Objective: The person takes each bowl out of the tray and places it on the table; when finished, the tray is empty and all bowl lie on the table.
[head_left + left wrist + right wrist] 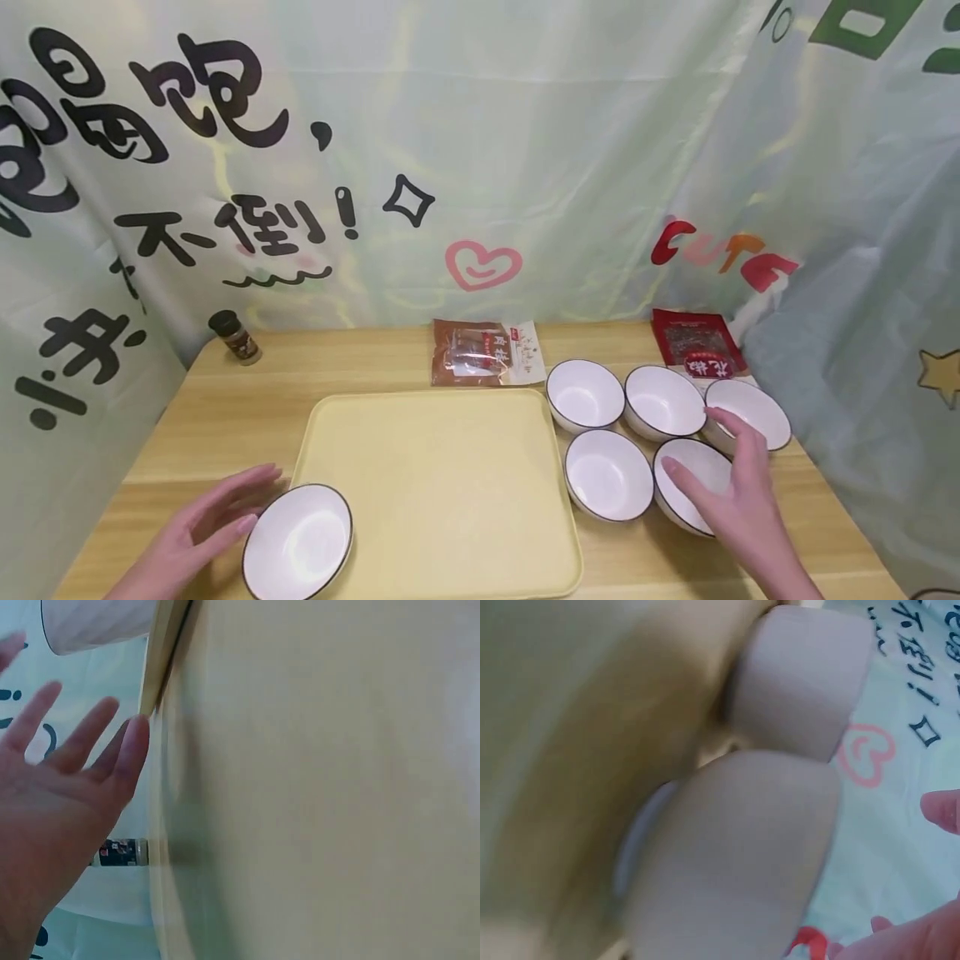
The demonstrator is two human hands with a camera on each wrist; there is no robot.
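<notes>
A white bowl (298, 542) with a dark rim sits over the lower left corner of the yellow tray (442, 492). Beside it is my left hand (198, 529), its thumb tip at the rim; the left wrist view shows the fingers (79, 746) spread apart with nothing in them. At the right, my right hand (742, 500) hangs over the front right bowl (693, 483), thumb and index finger wide apart, holding nothing. Behind it stand a far right bowl (753, 412) and a back middle bowl (663, 402). The right wrist view shows bowl sides (735, 855) close up.
A front left bowl (609, 475) and a back left bowl (585, 394) stand against the tray's right side. At the rear lie a brown spice packet (483, 354) and a red packet (697, 337). A dark-capped jar (236, 337) stands back left, before a printed curtain (562, 167).
</notes>
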